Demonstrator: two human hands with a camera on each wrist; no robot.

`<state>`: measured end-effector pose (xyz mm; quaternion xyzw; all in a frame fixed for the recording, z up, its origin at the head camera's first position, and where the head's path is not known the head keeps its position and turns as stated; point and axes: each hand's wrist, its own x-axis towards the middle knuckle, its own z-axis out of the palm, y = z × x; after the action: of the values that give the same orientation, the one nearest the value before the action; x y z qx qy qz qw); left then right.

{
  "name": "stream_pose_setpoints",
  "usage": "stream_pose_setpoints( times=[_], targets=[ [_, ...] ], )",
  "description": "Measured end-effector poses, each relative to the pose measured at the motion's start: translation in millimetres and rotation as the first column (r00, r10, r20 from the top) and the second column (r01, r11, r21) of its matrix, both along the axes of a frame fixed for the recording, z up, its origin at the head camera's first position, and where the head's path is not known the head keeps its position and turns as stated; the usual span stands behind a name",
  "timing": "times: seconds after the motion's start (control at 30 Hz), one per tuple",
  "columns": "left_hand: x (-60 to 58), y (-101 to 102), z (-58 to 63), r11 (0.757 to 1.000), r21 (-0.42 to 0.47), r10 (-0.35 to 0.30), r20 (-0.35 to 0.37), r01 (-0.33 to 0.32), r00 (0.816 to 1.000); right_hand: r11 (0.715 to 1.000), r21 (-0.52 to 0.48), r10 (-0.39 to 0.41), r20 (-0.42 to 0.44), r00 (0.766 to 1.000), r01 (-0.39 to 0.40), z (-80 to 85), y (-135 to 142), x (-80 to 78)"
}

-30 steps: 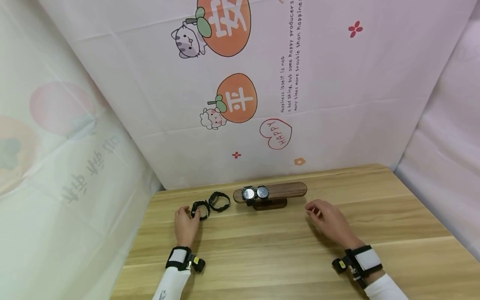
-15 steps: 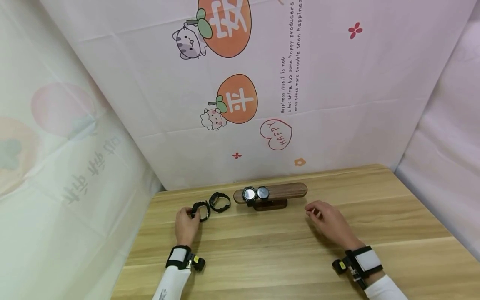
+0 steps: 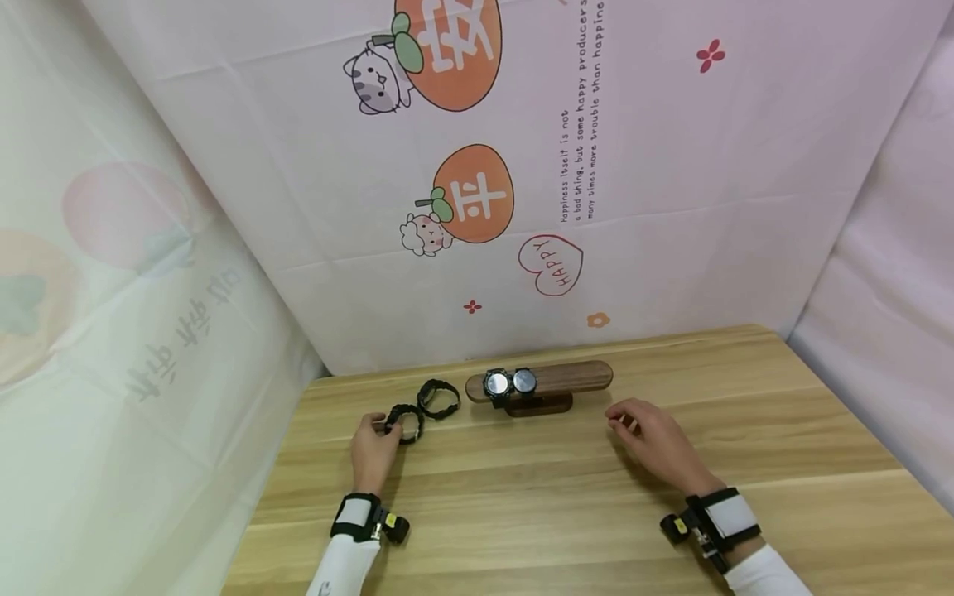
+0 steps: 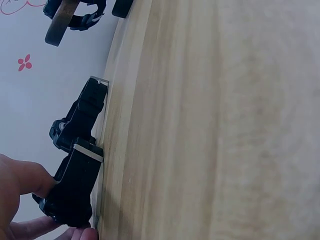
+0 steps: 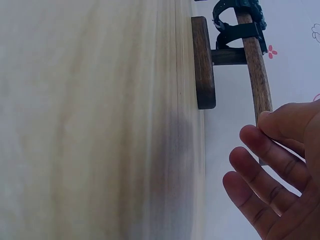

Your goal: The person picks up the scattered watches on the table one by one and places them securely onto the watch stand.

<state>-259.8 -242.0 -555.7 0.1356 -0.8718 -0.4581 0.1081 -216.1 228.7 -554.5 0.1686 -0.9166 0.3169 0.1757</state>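
Observation:
My left hand (image 3: 375, 454) pinches a black wristwatch (image 4: 75, 187) between thumb and fingers at the table's left side. Its strap forms a loop, and it appears to stand on its edge on the table. Right behind it is a second black wristwatch (image 3: 438, 400), also with its strap looped. My right hand (image 3: 656, 440) hovers near the right end of a dark wooden watch stand (image 3: 570, 379), apart from it, fingers loosely bent and holding nothing. Two round-faced black watches, a left one (image 3: 496, 383) and a right one (image 3: 525, 381), hang side by side on the stand's bar.
The stand's oblong base (image 5: 203, 62) sits on the wood-grain table (image 3: 522, 513) near its back edge. A white printed cloth (image 3: 633, 165) rises behind the table, with more cloth (image 3: 134, 331) at the left. Each wrist carries a strapped camera.
The wristwatch in my left hand has shifted slightly right and toward me, along with the hand. My right hand and the watches on the stand have stayed in place.

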Motion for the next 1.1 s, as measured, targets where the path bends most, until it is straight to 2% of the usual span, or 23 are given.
stream_pose_setpoints(
  times=[0.17,0.37,0.67,1.1],
  targets=[
    [0.0,2.3,0.9,1.000,-0.018,0.000,-0.018,-0.001,1.000,1.000,-0.004,0.001,0.008,1.000,-0.001,-0.1,-1.0,-0.7],
    [5.4,6.4,1.1,0.999,-0.039,0.007,-0.036,-0.008,0.999,1.000,-0.003,0.007,0.009,1.000,-0.007,0.3,-3.2,-0.8],
    [10.2,18.2,2.8,0.999,-0.009,-0.043,-0.092,0.042,0.995,1.000,-0.006,0.011,0.015,1.000,-0.011,0.4,-5.7,-0.8],
    [14.8,39.8,2.5,0.994,0.034,-0.099,-0.103,0.103,0.990,1.000,-0.004,0.015,0.030,0.999,-0.015,-2.0,-6.4,-1.1]
  ],
)
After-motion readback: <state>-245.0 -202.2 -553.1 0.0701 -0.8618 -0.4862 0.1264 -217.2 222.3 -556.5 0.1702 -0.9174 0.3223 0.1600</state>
